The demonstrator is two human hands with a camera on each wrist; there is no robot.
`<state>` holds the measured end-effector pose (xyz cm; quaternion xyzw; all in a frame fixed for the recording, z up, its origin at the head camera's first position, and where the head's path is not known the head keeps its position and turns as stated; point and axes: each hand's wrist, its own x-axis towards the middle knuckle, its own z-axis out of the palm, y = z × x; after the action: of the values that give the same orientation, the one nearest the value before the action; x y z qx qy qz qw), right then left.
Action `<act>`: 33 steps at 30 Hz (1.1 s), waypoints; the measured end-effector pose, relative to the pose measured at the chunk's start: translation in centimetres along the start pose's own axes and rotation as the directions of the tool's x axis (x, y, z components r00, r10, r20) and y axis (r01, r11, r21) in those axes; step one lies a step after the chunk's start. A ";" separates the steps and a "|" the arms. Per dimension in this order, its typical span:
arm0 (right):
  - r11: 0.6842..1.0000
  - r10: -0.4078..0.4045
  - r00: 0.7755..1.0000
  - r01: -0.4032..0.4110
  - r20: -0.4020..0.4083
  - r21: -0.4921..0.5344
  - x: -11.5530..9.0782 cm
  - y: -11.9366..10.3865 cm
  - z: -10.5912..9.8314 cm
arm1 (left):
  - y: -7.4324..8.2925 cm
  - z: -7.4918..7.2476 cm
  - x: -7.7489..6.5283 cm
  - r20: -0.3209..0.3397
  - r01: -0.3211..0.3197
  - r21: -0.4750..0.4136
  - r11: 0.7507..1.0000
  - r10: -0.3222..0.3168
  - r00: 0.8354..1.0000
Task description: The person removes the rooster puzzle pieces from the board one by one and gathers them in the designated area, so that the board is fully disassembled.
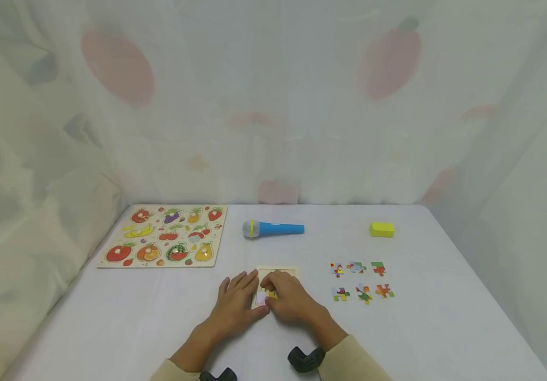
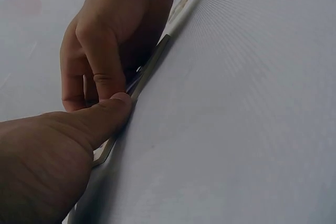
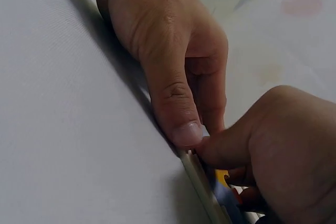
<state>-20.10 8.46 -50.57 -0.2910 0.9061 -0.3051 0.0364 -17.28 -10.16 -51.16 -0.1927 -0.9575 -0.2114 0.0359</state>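
Note:
A small wooden puzzle tray (image 1: 294, 272) lies on the table between my hands. Jigsaw pieces (image 1: 261, 299) in pink and yellow sit in its near left part. My left hand (image 1: 237, 306) rests along the tray's left side with fingers straight, its thumb at the near edge. Over the tray bends my right hand (image 1: 291, 299), fingers curled, thumb and forefinger on a jigsaw piece. In the right wrist view a blue, yellow and red piece (image 3: 224, 195) shows under the right fingers. Both thumbs come close together at the tray's edge; the right hand covers much of the tray.
Several loose jigsaw pieces (image 1: 363, 294) lie in two rows to the right. Behind the tray are a blue toy microphone (image 1: 280, 228) and, farther right, a yellow block (image 1: 381, 229). A fruit peg board (image 1: 157, 264) occupies the back left. Curtains (image 1: 330, 132) enclose the table.

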 end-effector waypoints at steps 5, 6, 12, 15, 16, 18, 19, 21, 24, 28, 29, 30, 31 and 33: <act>0.999 0.019 0.999 -0.020 0.036 0.033 -0.2 0.1 -0.3 | 0.1 0.0 0.0 0.012 0.005 0.005 1.000 -0.005 1.000; 1.000 0.011 0.999 -0.012 0.038 0.026 -0.2 0.1 -0.3 | 0.1 0.0 0.0 0.011 0.003 0.006 1.000 -0.003 1.000; 0.999 -0.027 0.999 0.028 0.039 -0.029 -0.2 -0.1 -0.6 | 0.0 0.0 0.1 0.002 -0.002 0.011 1.000 0.002 1.000; 0.999 -0.020 0.999 0.022 0.041 -0.030 -0.2 -0.2 -0.6 | 0.0 0.1 0.1 0.005 0.004 0.015 1.000 -0.004 1.000; 0.999 -0.019 0.999 0.020 0.040 -0.031 -0.2 -0.3 -0.5 | 0.0 0.1 0.1 0.007 0.006 0.017 1.000 -0.006 1.000; 0.999 -0.019 0.999 0.020 0.038 -0.032 -0.2 -0.3 -0.5 | -0.1 0.2 0.1 0.009 0.009 0.019 1.000 -0.009 1.000; 0.999 -0.019 0.999 0.020 0.038 -0.034 -0.2 -0.3 -0.5 | -0.1 0.2 0.1 0.008 0.009 0.022 1.000 -0.009 1.000; 0.999 -0.019 0.999 0.020 0.036 -0.044 -0.1 -0.3 -0.5 | -0.1 0.2 0.1 0.005 0.007 0.023 1.000 -0.007 1.000; 0.999 -0.001 0.999 0.003 0.042 -0.043 -0.2 -0.3 -0.5 | -0.2 0.2 0.1 -0.004 -0.001 0.021 1.000 0.001 1.000; 1.000 0.018 0.999 -0.017 0.045 -0.024 -0.3 -0.2 -0.4 | -0.2 0.2 0.1 -0.004 -0.006 0.008 1.000 0.007 1.000; 1.000 0.017 0.999 -0.016 0.044 -0.020 -0.3 -0.2 -0.4 | -0.2 0.2 0.1 -0.002 -0.005 0.005 1.000 0.005 1.000; 1.000 0.012 0.999 -0.011 0.040 -0.019 -0.2 -0.2 -0.4 | -0.2 0.2 0.1 0.000 -0.004 0.004 1.000 0.004 1.000; 1.000 0.007 0.999 -0.007 0.034 -0.020 -0.2 -0.3 -0.4 | -0.2 0.2 0.1 0.002 -0.003 0.003 1.000 0.003 1.000; 1.000 0.007 0.999 -0.006 0.033 -0.014 -0.2 -0.3 -0.4 | -0.2 0.2 0.1 0.004 0.000 0.002 1.000 0.000 1.000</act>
<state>-19.90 8.56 -50.10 -0.2932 0.9084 -0.2939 0.0501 -17.47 -10.20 -51.42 -0.1932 -0.9578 -0.2102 0.0343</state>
